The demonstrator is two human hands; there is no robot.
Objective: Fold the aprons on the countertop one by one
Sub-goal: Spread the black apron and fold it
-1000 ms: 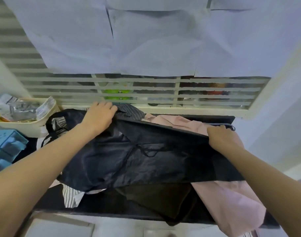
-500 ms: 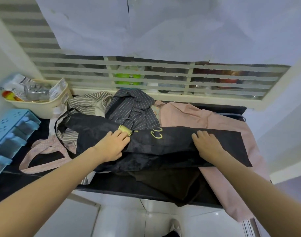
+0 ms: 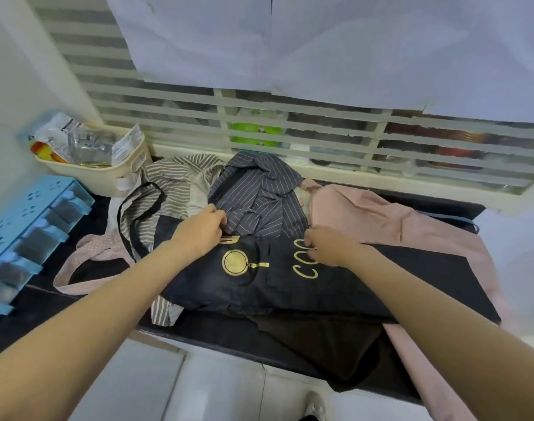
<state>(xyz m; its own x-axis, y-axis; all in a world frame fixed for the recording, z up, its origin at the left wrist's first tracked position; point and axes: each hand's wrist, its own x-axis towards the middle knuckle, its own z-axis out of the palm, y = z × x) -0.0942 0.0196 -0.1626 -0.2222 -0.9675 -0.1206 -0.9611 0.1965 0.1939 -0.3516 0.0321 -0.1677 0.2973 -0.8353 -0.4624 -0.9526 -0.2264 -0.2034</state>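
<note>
A black apron (image 3: 366,287) with a gold pan logo and gold letters lies across the dark countertop (image 3: 41,302), on top of other aprons. My left hand (image 3: 198,235) grips its far edge near the logo. My right hand (image 3: 326,247) pinches the same edge by the letters. Behind lie a dark pinstriped apron (image 3: 259,196), a beige striped apron (image 3: 174,189) and a pink apron (image 3: 375,214). A brown cloth (image 3: 335,341) hangs over the front edge under the black one.
A cream basket (image 3: 107,174) with packets and a glass stands at the back left. A blue drawer rack (image 3: 25,226) sits on the left. A slatted window (image 3: 290,129) runs behind the counter. A pink dotted strap (image 3: 86,253) loops at the left.
The black apron has been folded and turned so its gold print faces up. Both hands moved from pressing it to gripping its far edge, closer together.
</note>
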